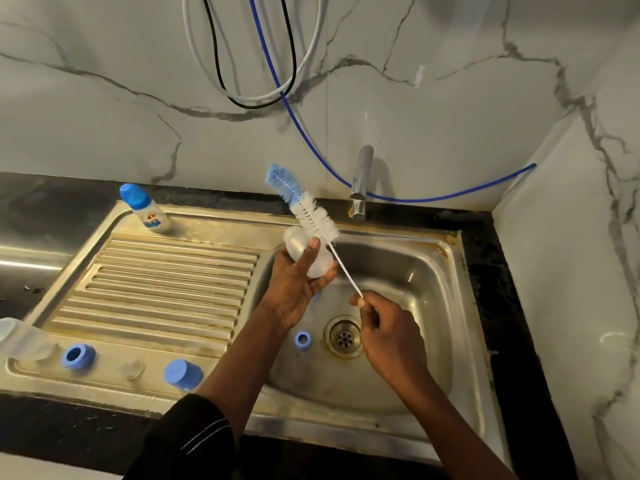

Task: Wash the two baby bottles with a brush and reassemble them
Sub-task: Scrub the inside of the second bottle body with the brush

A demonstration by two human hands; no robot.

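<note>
Head view, single angle. Left hand (294, 282) is wrapped round the clear bottle body (293, 240), fingers underneath and thumb laid across the top. It holds the body tilted above the left edge of the basin. Right hand (384, 327) pinches the lower end of the brush (313, 218) by its wire stem, thumb against forefinger, other fingers curled in. Brush runs diagonally up and away from that hand. Its white bristles sit outside the bottle body, right at its far end (can't tell which end is the mouth). The blue bristle tip bends over above them.

Second bottle (147, 211) stands upright and assembled, blue top on, at the far left corner of the drainboard (166, 282).

Near edge of the drainboard, left to right:
- blue screw ring (79, 356)
- small clear piece (133, 368), too faint to identify
- loose blue cap (183, 374)

Another small blue ring (303, 340) lies in the basin, just left of the drain (344, 337).

Tap (362, 183) sits at the back rim of the sink (450, 258). Blue hose (311, 147) runs down the marble wall and passes behind it. Clear plastic container (17, 337) pokes in at the left edge. Dark sleeve (187, 441) covers the left forearm.
</note>
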